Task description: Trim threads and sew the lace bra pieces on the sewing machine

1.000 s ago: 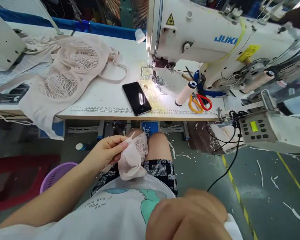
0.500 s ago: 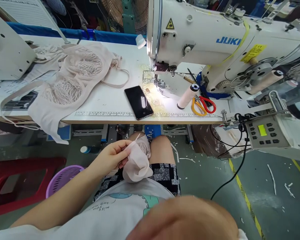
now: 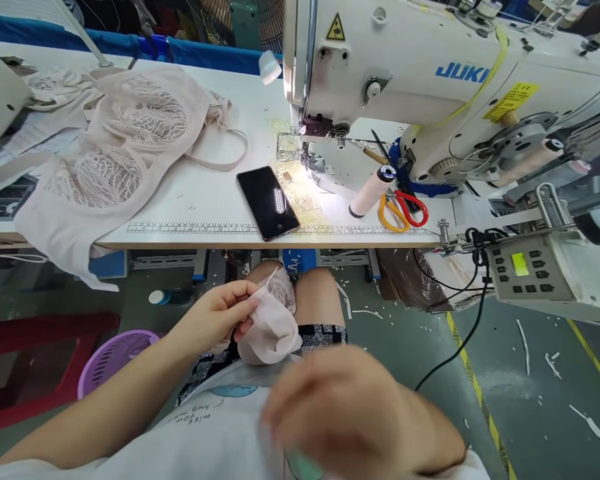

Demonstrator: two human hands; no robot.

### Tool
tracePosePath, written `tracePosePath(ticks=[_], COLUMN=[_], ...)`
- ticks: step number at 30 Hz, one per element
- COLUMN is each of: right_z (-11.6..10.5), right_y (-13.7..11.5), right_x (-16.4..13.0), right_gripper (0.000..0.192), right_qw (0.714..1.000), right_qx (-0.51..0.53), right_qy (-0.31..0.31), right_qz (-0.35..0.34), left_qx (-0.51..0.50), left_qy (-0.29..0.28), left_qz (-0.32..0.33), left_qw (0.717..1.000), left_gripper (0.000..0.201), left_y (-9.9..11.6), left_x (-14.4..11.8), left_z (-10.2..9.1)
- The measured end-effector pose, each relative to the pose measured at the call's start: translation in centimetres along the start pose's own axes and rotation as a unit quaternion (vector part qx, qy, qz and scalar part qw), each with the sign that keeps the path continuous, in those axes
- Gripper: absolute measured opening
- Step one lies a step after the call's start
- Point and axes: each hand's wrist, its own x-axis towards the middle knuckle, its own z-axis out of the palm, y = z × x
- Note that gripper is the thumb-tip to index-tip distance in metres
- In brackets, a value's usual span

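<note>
Centre of frame, over the lap: the left hand (image 3: pixel 217 313) pinches the edge of a pale pink lace-lined fabric piece (image 3: pixel 273 323). The blurred right hand (image 3: pixel 350 417), lower centre, hangs loosely curled; any contents cannot be told. Best handled by keeping the pinched edge taut.

White printed T-shirt (image 3: pixel 220 427), black-and-white patterned shorts (image 3: pixel 320 337), bare arms.

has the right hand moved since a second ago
Yes. The right hand has risen in view and shifted left, nearer the pale fabric piece on the lap; it is blurred, so its grip is unclear.
</note>
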Motion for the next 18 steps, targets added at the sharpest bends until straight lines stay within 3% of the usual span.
tracePosePath(ticks=[2,8,18], right_z=[1.0,3.8,4.1], right_y=[1.2,6.6,7.6], right_x=[1.4,3.3,3.7], right_gripper=[0.015,0.017,0.017], right_qw=[0.999,0.994,0.991], right_qx=[-0.001,-0.065,-0.078], right_qy=[-0.022,0.079,0.102], right_qz=[-0.042,-0.046,-0.032], left_qx=[-0.001,0.002,-0.059], left_qy=[-0.001,0.007,0.034], left_qz=[0.008,0.014,0.0], left_qw=[1.0,1.0,0.998], left_gripper=[0.038,0.036,0.039], left_y=[-0.1,0.3,0.1], left_x=[0.0,0.0,0.5], left_z=[0.0,0.1,0.2])
